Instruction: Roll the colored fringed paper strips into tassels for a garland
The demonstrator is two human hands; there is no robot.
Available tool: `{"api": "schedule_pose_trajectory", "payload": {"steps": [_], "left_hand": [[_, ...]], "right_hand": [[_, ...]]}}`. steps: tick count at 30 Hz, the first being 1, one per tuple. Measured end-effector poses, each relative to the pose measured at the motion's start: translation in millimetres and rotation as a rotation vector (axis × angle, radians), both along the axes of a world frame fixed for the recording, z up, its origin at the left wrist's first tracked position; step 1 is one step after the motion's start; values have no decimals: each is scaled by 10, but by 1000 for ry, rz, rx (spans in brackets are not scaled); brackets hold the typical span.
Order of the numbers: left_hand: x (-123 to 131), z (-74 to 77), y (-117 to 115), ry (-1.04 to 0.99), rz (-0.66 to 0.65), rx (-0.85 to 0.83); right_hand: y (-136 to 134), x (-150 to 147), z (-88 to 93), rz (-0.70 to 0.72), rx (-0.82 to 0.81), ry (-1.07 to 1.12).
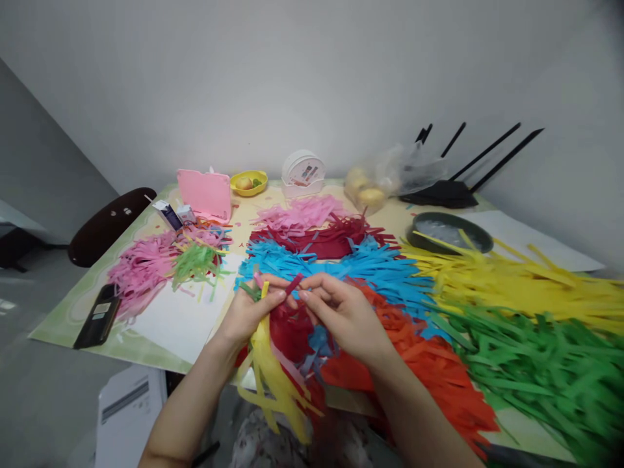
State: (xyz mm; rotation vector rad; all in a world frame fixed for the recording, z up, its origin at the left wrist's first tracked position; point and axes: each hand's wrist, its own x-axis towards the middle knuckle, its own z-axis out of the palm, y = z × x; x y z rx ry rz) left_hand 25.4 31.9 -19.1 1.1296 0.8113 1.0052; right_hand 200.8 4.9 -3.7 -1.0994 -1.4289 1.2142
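Observation:
My left hand point(251, 312) is closed round a bunch of coloured paper strips, with yellow strips point(270, 383) hanging below it and green and pink ends poking out above. Between both hands runs a dark red paper strip point(293, 284), pinched by the left thumb at one end. My right hand point(341, 315) pinches at the strip's other end, its thumb and forefinger together. Beneath the hands lie blue strips point(292, 260) and orange-red strips point(414, 357). Some red and bluish strips dangle under the left hand, partly hidden by the fingers.
Yellow fringe point(517, 279) and green fringe point(541, 364) cover the right side. Dark red fringe point(326, 239) and pink fringe point(302, 214) lie behind. A dark round tray point(419, 240), a router point(441, 194), a yellow fruit bowl point(234, 184), a pink tablet case point(205, 194) and a phone point(100, 316) stand around.

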Motion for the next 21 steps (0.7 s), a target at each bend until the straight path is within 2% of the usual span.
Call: {"api": "schedule_pose_trajectory", "payload": {"steps": [4,8,12,18,21], "left_hand": [[5,54,16,148,-19,126],[-8,131,41,339,-52,296],[-17,146,46,311,-92,266],[-2,98,24,341,48,306],[6,102,17,404,27,359]], "right_hand": [[75,29,-23,116,-114,194],[155,99,-59,223,-189,226],[160,140,-89,231,-241,224],[139,132,-77,262,-257,183],[154,115,-75,235,-225,202]]}}
